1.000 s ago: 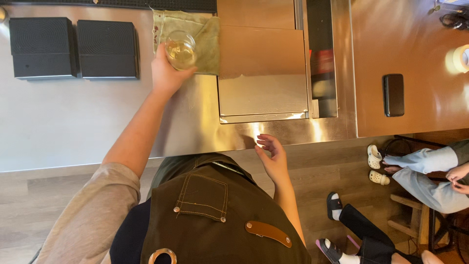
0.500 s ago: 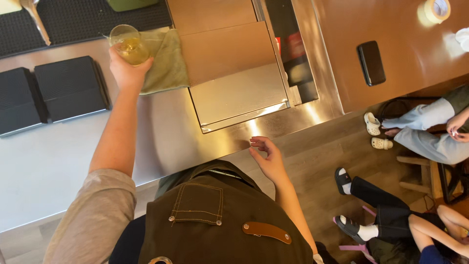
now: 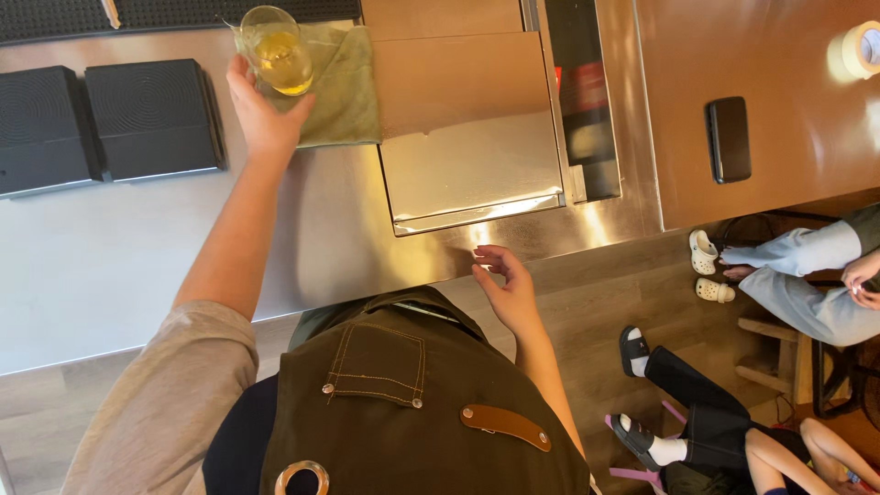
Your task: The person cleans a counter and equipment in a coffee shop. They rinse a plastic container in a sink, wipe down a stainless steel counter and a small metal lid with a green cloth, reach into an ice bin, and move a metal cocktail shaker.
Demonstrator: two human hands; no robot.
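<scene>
2 bare hands of the person show in the head view. The left hand (image 3: 264,115) reaches far over the steel table (image 3: 110,247) and its fingers are wrapped around the lower part of a clear glass (image 3: 275,50) that holds a yellow liquid. This glass stands upright at the far edge of the table, on or just above a green cloth (image 3: 344,87); I cannot tell if its base touches the cloth. The cloth lies flat, just left of a wooden and steel lid (image 3: 467,137). To the left of the left hand lie 2 black square pads (image 3: 151,119) side by side, apart from the glass. The right hand (image 3: 506,286) is at the near edge of the table, holding nothing, with the fingers loosely curled and slightly apart. On the brown counter at the right lies a dark phone (image 3: 730,137), and a roll of tape (image 3: 862,48) is at the far right corner. The person wears a brown apron (image 3: 403,403). On the right, other people sit, and their legs and shoes are over the wooden floor (image 3: 587,302).
</scene>
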